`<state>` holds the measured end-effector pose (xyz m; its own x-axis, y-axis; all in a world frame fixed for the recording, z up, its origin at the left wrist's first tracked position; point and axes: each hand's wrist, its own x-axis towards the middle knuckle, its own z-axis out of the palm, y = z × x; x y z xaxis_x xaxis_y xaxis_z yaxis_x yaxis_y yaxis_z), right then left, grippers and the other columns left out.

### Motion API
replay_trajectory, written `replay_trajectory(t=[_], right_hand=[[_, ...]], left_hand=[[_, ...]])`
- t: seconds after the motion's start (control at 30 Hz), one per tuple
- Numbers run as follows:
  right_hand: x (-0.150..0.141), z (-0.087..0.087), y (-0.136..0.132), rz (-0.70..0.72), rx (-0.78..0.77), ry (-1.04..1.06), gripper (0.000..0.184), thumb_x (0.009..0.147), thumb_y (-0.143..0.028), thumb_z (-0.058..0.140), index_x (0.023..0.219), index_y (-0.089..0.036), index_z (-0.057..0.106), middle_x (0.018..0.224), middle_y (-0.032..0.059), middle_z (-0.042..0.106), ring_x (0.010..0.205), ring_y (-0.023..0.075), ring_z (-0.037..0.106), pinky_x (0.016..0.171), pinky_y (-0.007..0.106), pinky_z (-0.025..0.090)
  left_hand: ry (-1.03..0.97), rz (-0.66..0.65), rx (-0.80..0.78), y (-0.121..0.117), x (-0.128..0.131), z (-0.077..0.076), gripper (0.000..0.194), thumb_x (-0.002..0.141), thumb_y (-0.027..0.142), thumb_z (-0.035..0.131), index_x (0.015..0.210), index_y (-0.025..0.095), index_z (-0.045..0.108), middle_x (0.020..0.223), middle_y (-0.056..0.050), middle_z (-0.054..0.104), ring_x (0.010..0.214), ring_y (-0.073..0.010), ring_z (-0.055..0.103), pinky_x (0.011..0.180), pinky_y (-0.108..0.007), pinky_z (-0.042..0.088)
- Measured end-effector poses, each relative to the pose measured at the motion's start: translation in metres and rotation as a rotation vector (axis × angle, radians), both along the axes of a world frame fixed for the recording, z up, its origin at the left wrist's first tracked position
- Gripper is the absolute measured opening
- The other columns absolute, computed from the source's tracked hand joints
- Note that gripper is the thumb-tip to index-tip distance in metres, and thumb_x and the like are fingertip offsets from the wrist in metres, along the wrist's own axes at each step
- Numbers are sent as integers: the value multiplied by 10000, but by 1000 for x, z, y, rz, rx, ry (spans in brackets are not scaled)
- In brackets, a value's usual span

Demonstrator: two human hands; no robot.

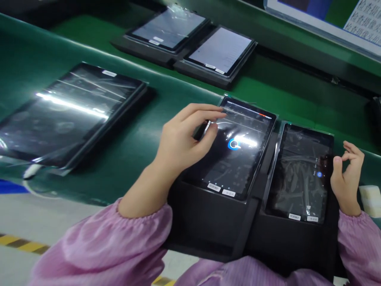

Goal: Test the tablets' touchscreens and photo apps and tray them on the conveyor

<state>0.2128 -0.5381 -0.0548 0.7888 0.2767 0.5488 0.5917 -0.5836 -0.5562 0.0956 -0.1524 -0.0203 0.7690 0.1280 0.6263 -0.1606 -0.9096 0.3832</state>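
My left hand (pixel 189 137) hovers at the left edge of a tablet (pixel 238 159) whose dark screen shows a blue and white round icon. Its fingers are bent over the tablet's upper left corner, apart from the thumb, and hold nothing; whether they touch the film is unclear. Beside the right edge of a second tablet (pixel 297 174), my right hand (pixel 348 176) is raised with thumb and fingers apart. That screen is dark with a small blue dot. Both tablets wear clear film and white labels, and lie in a black tray (pixel 208 226) near my lap.
Another film-covered tablet (pixel 68 119) lies at the left, with a white cable (pixel 32 171) at its lower end. Two more tablets rest on black holders at the back, one with a white screen (pixel 220 49). A pale block (pixel 370 200) sits at far right, under a printed sheet (pixel 363 20).
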Motion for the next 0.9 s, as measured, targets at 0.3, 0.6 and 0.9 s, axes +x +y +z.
replay_trajectory(t=[0.3, 0.6, 0.9], right_hand=[[-2, 1, 1, 2, 10, 29, 142, 1012, -317, 567, 992, -254, 442, 1394, 175, 547, 1376, 330, 525, 1125, 643, 415], [0, -2, -1, 34, 40, 41, 118, 1029, -315, 540, 992, -249, 449, 1408, 177, 544, 1390, 321, 514, 1126, 630, 410], [-2, -2, -5, 68, 74, 81, 129, 1042, -332, 503, 964, -249, 441, 1436, 180, 534, 1393, 319, 498, 1141, 621, 383]], left_hand=[[-11, 60, 26, 6, -2, 2, 164, 992, 165, 614, 1085, 209, 742, 1156, -44, 797, 1036, -215, 771, 867, -379, 648], [3, 90, -27, 10, -2, 4, 143, 992, 182, 626, 1054, 209, 752, 1145, -11, 794, 911, -165, 747, 844, -369, 653], [-46, 51, -21, 12, -1, 2, 152, 981, 154, 646, 1069, 213, 756, 1136, -17, 799, 879, -171, 747, 815, -376, 649]])
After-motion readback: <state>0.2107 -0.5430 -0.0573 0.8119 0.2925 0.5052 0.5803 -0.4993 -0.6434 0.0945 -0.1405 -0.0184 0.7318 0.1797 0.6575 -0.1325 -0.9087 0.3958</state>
